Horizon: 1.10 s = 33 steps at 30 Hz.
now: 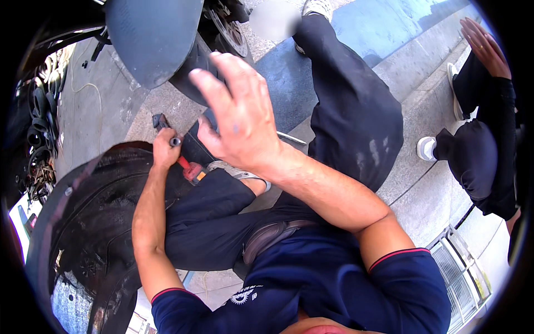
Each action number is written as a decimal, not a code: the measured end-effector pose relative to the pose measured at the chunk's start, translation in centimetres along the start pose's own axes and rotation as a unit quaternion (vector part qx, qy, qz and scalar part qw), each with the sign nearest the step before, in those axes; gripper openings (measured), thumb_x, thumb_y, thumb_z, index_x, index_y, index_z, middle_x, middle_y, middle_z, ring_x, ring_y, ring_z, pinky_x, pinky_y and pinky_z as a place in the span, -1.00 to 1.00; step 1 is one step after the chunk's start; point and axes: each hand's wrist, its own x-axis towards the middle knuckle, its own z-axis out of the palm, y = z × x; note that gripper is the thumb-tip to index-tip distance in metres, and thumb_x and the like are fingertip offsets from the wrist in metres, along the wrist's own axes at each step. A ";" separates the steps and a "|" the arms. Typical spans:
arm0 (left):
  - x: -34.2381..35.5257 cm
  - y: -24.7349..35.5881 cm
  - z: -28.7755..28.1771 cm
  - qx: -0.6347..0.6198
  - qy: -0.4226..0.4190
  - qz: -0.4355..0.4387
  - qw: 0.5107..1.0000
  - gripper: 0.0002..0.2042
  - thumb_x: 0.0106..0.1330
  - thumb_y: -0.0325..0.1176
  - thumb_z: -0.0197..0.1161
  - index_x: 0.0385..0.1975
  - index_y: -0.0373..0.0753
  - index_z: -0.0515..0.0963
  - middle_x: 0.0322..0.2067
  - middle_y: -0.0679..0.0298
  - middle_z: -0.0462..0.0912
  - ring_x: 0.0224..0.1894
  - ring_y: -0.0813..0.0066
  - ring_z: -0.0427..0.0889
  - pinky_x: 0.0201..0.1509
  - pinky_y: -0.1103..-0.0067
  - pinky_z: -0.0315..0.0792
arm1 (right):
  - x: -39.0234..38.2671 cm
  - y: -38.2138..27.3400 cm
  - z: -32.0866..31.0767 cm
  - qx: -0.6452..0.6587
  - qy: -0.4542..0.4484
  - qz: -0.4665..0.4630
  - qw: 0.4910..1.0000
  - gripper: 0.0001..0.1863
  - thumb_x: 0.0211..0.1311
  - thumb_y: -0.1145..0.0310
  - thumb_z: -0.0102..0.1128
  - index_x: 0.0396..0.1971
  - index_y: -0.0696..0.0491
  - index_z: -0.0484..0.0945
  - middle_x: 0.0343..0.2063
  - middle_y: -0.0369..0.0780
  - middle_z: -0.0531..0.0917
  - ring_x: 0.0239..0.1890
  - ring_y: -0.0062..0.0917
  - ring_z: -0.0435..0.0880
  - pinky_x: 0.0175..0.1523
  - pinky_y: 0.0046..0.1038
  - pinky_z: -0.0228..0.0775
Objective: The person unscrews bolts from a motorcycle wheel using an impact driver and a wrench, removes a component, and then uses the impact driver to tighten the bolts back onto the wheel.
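Gripping a red-and-black power tool (192, 171) in a closed left hand (165, 147), near the rim of a large black curved shell (105, 192), with red base angled toward a sandalled foot (240, 172) and dark head (159, 121) pointing away over the paving (114, 119). Raising an open right hand (242, 108), fingers loosely spread and holding nothing visible, in front of a dark rounded panel (153, 42) and, farther up, a slotted metal disc (234, 34). Hard to tell from this angle whether touching a part there or merely hanging in front of it; impossible to see, too, whether pressing the trigger. Bent low beside a blue strip of floor (286, 92), with a co-worker's hand (486, 47) well apart at far right. Apparently at a readying step, with tool in hand but not visibly set against any part. Likely calling next for a firm left-hand grip, a careful lining-up of the tool's head, and a free right hand to steady the work, clear of the working end.
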 end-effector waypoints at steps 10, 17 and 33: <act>-4.8 19.2 -14.4 -0.503 0.449 0.051 0.737 -0.61 0.46 -0.21 -0.08 -0.69 -0.11 0.22 -0.65 0.22 0.38 -0.39 0.22 0.53 0.13 0.07 0.50 | -7.4 -5.5 5.6 0.650 -0.573 0.409 0.286 -0.41 0.32 0.01 0.32 0.08 0.21 0.48 -0.27 -0.05 0.72 -0.27 -0.34 0.78 -0.21 -0.26 0.67; -2.4 14.9 -11.5 -0.858 0.448 -0.072 0.240 -0.54 0.45 -0.12 -0.08 -0.78 -0.03 0.21 -0.80 0.43 0.29 -0.65 0.42 0.45 -0.14 0.29 0.58 | -9.6 -10.2 -5.2 0.612 -0.320 0.486 0.536 -0.64 0.23 0.45 0.28 -0.04 0.19 0.38 -0.57 -0.21 0.57 -0.58 -0.51 0.64 -0.36 -0.40 0.59; -2.0 10.8 20.2 0.056 -0.359 -0.376 0.852 -0.38 0.29 0.06 0.29 0.20 -0.28 0.46 0.10 -0.07 0.63 0.16 0.00 0.62 0.26 0.22 0.48 | -5.4 7.6 -16.7 0.140 -0.247 0.086 0.955 -0.41 0.22 0.38 0.43 0.24 0.06 0.44 0.11 -0.17 0.57 0.15 -0.39 0.55 0.29 -0.30 0.37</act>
